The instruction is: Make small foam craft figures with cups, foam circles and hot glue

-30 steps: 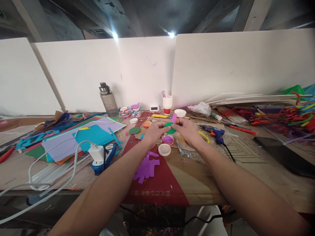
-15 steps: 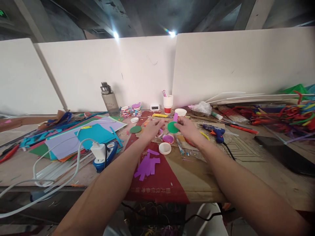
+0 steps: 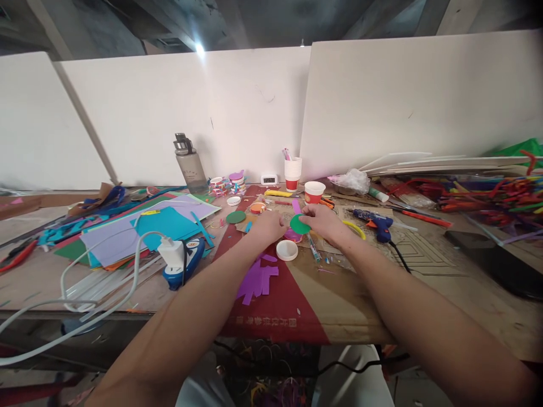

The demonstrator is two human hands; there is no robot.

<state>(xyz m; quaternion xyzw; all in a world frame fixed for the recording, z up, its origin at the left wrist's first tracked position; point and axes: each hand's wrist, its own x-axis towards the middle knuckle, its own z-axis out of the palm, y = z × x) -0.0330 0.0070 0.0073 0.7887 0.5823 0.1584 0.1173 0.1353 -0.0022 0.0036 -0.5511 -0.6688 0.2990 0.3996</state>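
Observation:
In the middle of the table my right hand (image 3: 323, 221) pinches a green disc (image 3: 299, 224) by its right edge. A purple strip (image 3: 296, 207) stands up from behind the disc's far edge. My left hand (image 3: 270, 227) is just to the left, its fingers curled together; whatever they may hold is hidden. Partly behind the disc lies a purple round piece (image 3: 292, 235). Nearer to me sit a white round lid (image 3: 287, 250) and a pile of purple strips (image 3: 258, 281). Another green disc (image 3: 236, 217) lies beyond my left wrist.
A hot glue gun (image 3: 375, 222) lies to the right, near a black phone-like slab (image 3: 492, 263). Coloured paper sheets (image 3: 114, 243) and a blue power strip (image 3: 186, 270) with white cables cover the left. Paper cups (image 3: 314, 193) and a bottle (image 3: 190, 167) stand behind.
My hands stay close together, with the green disc still in the right one. The left fingers have curled in more. The view has shifted slightly.

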